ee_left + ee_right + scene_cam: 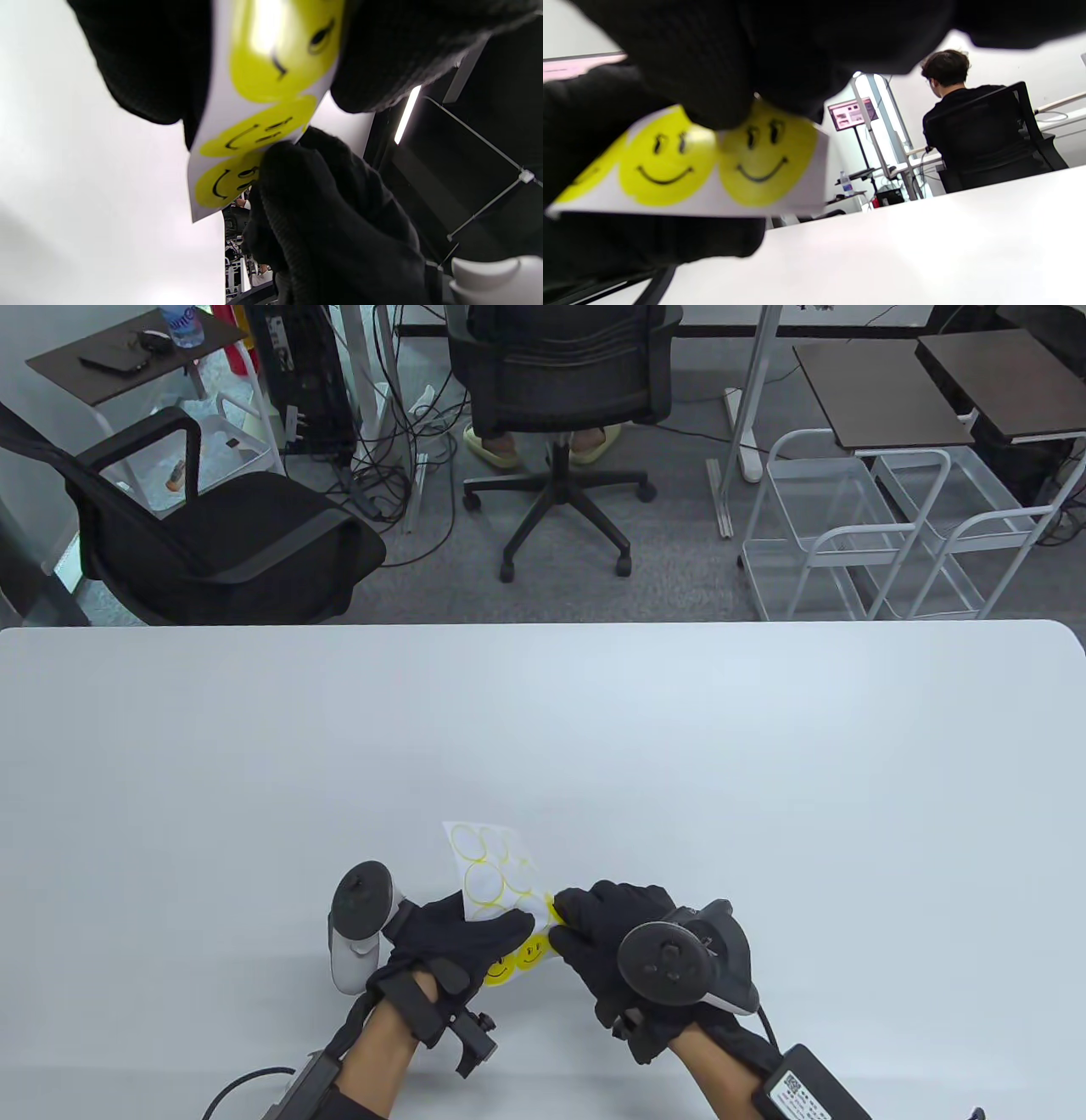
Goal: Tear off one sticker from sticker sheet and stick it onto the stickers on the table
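Observation:
A white sticker sheet [490, 871] with yellow smiley stickers [517, 959] and several empty yellow rings is held above the table near the front edge. My left hand [462, 937] grips the sheet's near part. My right hand [585, 929] pinches the sheet's right edge at a yellow sticker [556, 909]. In the left wrist view the sheet [220, 123] shows three smileys, and right fingertips [297, 178] press on the lowest one. In the right wrist view the sheet [712, 203] shows smileys [763, 163], with fingers [721, 84] over their tops. No stickers stuck on the table are visible.
The white table [543, 746] stretches wide around the hands. Beyond its far edge stand office chairs [212, 526], white racks [882, 534] and side tables. A person sits on a chair in the right wrist view [971, 127].

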Demonstrator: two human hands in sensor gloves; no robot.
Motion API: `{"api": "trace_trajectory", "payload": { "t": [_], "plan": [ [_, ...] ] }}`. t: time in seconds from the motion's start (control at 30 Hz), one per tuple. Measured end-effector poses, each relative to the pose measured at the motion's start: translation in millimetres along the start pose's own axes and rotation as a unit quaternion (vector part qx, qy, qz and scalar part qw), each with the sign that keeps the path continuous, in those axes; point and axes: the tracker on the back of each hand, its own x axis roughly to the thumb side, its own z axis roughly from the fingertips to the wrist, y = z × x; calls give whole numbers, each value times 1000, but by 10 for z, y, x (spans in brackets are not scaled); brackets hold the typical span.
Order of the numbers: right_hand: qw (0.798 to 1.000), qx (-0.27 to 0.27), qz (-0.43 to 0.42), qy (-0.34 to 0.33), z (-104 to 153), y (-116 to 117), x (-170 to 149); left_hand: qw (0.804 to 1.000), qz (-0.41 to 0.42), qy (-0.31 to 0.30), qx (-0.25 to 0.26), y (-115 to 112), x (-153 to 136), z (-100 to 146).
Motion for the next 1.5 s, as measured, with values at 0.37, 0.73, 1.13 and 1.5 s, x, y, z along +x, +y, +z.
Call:
{"api": "trace_trajectory", "payload": {
  "t": [0.37, 0.73, 1.13, 1.5],
  "plan": [
    [993, 59, 74, -70, 25, 69, 112, 987, -154, -25, -42, -77, 181, 6],
    [996, -22, -83, 7, 31, -118, -228, 999, -19, -25, -25, -33, 103, 13],
    [979, -143, -121, 82, 135, -345, -472, 991, -46, -14, 126, 235, 82, 124],
    [956, -200, -135, 165, 225, -501, -872, 968, 24, -26, 247, 619, 65, 306]
  ]
}}
